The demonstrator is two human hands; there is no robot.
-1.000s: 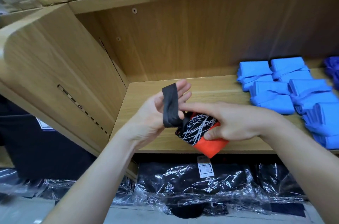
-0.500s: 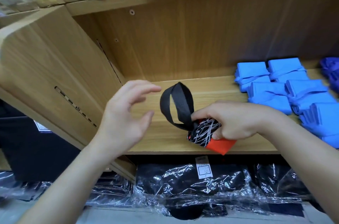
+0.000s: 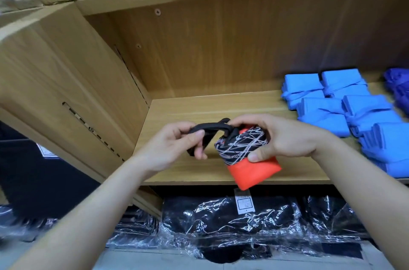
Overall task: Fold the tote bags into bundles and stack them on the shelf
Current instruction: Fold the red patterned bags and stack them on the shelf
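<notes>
Two hands are busy here, and both are mine. My right hand (image 3: 281, 137) is wrapped round a small folded tote bag bundle (image 3: 241, 145), black with thin white scribble lines at one end and plain orange at the other. My fingers go over the top of it. My thumb presses the near side, right where the black meets the orange. The orange end sticks out below my thumb.

My left hand (image 3: 174, 148) is just beside it. Its fingers are curled tight round a flat black strap (image 3: 210, 126). The strap runs from my left fingers across to the bundle and goes in under my right fingers.

Both hands hold the bundle over the front edge of a light wooden shelf board (image 3: 199, 110). I cannot tell if it touches the wood.

To the right of my right hand, many blue folded bundles (image 3: 345, 106) sit close together on the same board. Past them, at the far right, is a darker blue bundle (image 3: 398, 86).

Under my hands, below the board, lie black packs in shiny plastic wrap (image 3: 221, 221). A small white tag (image 3: 243, 201) sits on one of them, just under the orange end.
</notes>
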